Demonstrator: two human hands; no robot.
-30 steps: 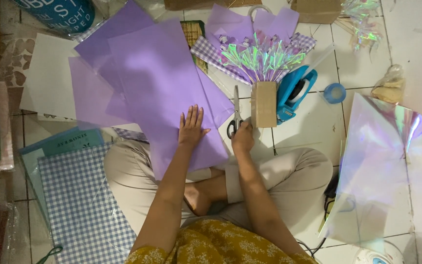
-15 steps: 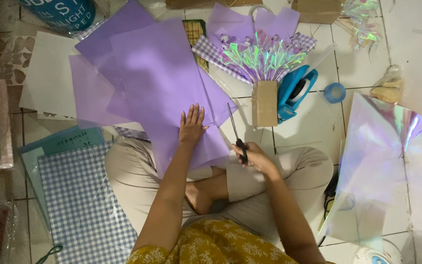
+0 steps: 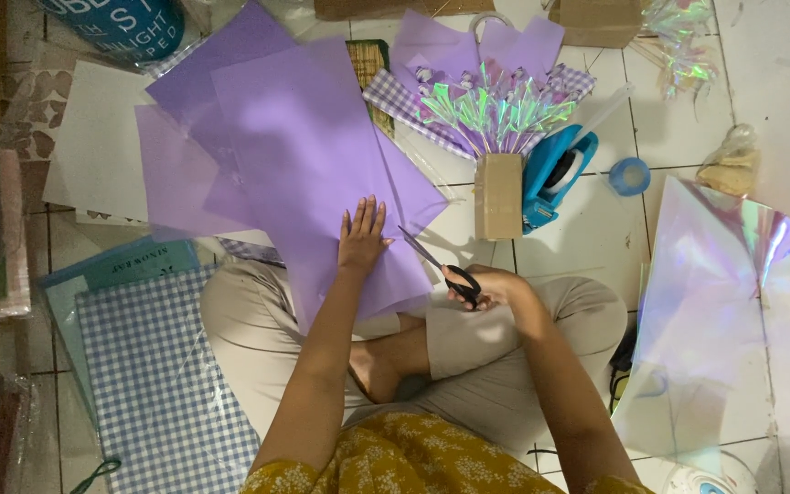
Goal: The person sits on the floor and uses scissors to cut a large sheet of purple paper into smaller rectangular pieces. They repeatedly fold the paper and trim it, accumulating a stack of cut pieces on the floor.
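The left hand [image 3: 363, 236] lies flat, fingers spread, on the large lilac sheet of paper [image 3: 317, 155], which is spread over the white tiled floor [image 3: 596, 229] and the person's lap. The right hand [image 3: 491, 285] grips the black-handled scissors [image 3: 441, 265] — fingers closed through the loops, blades pointing up-left, tips at the sheet's right edge. Just right of the sheet stands a small brown cardboard box [image 3: 498, 195], with a blue tape dispenser [image 3: 555, 178] touching its far side. Left of the sheet lies a blue-and-white gingham sheet [image 3: 157, 375]. Well to the right — an iridescent film sheet [image 3: 715, 284].
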